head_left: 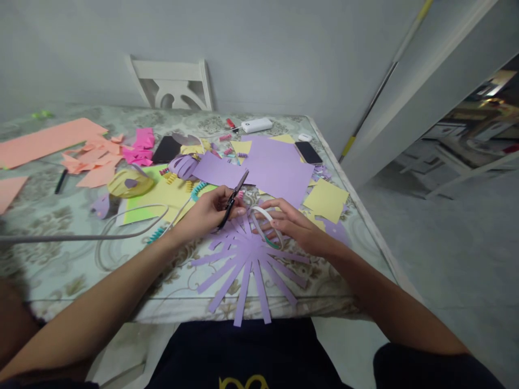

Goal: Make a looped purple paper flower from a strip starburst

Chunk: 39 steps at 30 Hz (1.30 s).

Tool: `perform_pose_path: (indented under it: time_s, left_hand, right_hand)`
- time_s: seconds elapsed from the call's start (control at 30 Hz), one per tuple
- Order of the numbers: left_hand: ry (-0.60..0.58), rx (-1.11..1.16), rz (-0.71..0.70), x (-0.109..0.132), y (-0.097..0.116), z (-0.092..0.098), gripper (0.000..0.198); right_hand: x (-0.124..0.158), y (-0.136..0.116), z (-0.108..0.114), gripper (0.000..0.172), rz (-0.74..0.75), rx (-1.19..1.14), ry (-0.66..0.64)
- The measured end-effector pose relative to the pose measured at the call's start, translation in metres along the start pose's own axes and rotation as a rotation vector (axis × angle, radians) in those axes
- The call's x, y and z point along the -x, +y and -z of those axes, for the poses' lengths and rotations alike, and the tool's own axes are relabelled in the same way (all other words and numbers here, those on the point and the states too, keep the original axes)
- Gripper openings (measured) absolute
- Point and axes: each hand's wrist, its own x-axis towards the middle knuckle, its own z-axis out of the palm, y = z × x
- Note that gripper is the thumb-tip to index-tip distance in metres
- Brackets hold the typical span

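Observation:
My left hand (208, 209) is closed around a pair of dark scissors (232, 201), whose blades point up and away from me. In my right hand (298, 227) is a thin pale ring with a green patch, which looks like a roll of tape (264, 212); my fingers pass around and through it. Below both hands, a sunburst of purple paper strips (252, 254) lies on the table, its strips joined at the centre. Some of its far strips are hidden behind my hands. A large purple sheet (275, 167) lies just beyond them.
The patterned tablecloth (52, 227) also carries yellow paper squares (326, 200), a phone (308, 153), a white power bank (257, 125), a yellow paper ball (132, 182) and orange paper scraps (97, 154). A grey cable (81, 237) crosses the left side. A white chair (172, 81) stands behind.

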Motion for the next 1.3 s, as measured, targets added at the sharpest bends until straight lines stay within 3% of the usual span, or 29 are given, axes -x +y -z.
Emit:
perform_pose_path:
  time_s: [0.17,0.6,0.77,1.1,1.3]
  left_hand:
    - [-0.093,0.207,0.085,0.003,0.006,-0.009,0.048]
    - [-0.074,0.247,0.110,0.003,0.006,-0.009,0.046]
    - [-0.083,0.258,0.123,0.005,0.007,-0.011,0.046]
    - [-0.038,0.231,0.125,0.005,0.012,-0.014,0.049]
    - [-0.001,0.179,0.104,0.005,0.014,-0.012,0.051]
  right_hand:
    - [-0.001,-0.001,-0.001,0.031,-0.073,-0.091,-0.046]
    - [-0.001,-0.001,0.001,0.038,-0.068,-0.255,-0.120]
    - [0.001,-0.001,0.000,0.056,-0.004,-0.151,-0.136]
    - [0.000,-0.002,-0.006,0.056,0.088,-0.074,-0.167]
    - [0.000,-0.004,-0.002,0.055,0.124,0.013,-0.043]
